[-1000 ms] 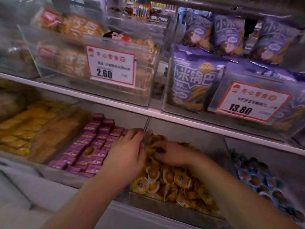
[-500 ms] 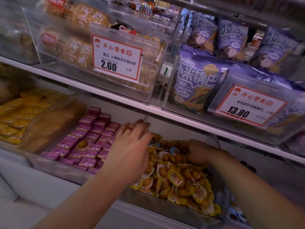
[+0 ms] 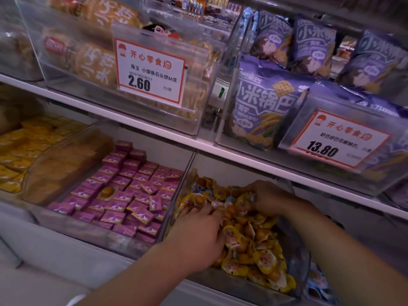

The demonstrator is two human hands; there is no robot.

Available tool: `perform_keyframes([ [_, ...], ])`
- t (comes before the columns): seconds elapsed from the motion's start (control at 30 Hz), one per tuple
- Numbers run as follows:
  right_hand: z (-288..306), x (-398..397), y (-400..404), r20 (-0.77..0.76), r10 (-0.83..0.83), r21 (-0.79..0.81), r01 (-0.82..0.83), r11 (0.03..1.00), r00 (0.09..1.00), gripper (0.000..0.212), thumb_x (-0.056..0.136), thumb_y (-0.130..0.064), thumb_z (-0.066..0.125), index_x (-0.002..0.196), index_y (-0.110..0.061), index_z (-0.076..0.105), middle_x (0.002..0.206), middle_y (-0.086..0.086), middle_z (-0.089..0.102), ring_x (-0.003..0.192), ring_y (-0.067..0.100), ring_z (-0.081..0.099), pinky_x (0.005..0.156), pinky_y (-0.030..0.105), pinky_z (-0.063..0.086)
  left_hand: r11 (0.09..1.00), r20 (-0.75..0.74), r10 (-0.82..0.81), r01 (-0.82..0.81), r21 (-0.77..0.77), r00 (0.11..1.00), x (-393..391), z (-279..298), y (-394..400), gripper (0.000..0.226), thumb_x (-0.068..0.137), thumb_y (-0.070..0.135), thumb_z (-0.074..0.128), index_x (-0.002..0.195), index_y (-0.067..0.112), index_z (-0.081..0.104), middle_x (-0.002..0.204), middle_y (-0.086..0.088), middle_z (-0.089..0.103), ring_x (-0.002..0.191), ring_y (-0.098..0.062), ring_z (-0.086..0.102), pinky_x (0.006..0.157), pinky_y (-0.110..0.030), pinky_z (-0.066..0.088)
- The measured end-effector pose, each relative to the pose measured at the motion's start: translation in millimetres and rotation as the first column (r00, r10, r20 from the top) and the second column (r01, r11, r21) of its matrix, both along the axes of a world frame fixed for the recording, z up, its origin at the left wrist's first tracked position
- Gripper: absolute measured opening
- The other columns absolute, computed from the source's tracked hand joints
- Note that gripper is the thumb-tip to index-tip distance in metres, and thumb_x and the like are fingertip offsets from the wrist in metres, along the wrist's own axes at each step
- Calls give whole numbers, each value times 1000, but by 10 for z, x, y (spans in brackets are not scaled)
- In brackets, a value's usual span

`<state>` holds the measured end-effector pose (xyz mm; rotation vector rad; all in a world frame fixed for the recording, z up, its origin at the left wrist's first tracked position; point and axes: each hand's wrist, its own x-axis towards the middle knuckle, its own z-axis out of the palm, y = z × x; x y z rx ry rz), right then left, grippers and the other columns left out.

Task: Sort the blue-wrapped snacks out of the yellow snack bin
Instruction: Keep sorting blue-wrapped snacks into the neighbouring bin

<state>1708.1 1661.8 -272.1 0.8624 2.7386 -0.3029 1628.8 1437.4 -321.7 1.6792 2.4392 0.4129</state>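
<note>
The right forearm was cut off by the lower right frame edge, the left forearm by the bottom edge. The left hand (image 3: 199,236) lay palm-down on the heap of small glossy yellow-wrapped snacks (image 3: 262,259), its fingers (image 3: 212,212) curled into the pile; whether they gripped anything could not be told, since the tips were buried. The heap filled the clear plastic yellow snack bin (image 3: 238,286), whose front wall was blurred. Farther in, the right hand (image 3: 268,196) rested on the pile with its fingers bent and pinching at wrappers near the back; what exactly was held could not be made out. A few blue-wrapped snacks (image 3: 206,192) showed among the yellow ones at the rear left of the bin, between the two hands and partly covered. More blue wrappers (image 3: 318,281) lay in the neighbouring bin to the right, mostly cut off. To the left, a clear bin held flat purple square packets (image 3: 123,195), with one round yellow snack (image 3: 107,192) stray on top. On the white shelf (image 3: 154,127) above, clear boxes held matt purple bags (image 3: 262,104) behind white price cards (image 3: 151,70).
</note>
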Motion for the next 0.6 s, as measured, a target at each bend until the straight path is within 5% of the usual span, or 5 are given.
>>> perform_keyframes([
  [0.2,-44,-96,-18,-253,-105,75,128,989,962,41,94,-21,52,131,-37,53,137,0,55,121,22,55,93,24,42,1000,-47,-11,11,6,999,18,-5,-13,49,91,48,33,133,28,48,136,2,49,118,-26,52,106,-43,37],
  [0.33,-215,-359,-291,-61,36,-21,-37,999,997,39,96,-40,52,134,-32,57,137,7,55,120,27,56,95,31,45,1000,-57,-21,22,13,998,27,-5,-19,48,94,47,35,135,26,46,141,1,46,119,-26,51,107,-41,34],
  [0.6,-340,-498,-330,14,-45,-45,46,998,999,62,82,-60,64,134,-27,57,135,4,59,118,24,58,83,27,42,999,-43,-22,23,27,999,28,-2,-24,46,93,44,39,133,23,48,140,-2,48,122,-28,48,108,-40,31],
])
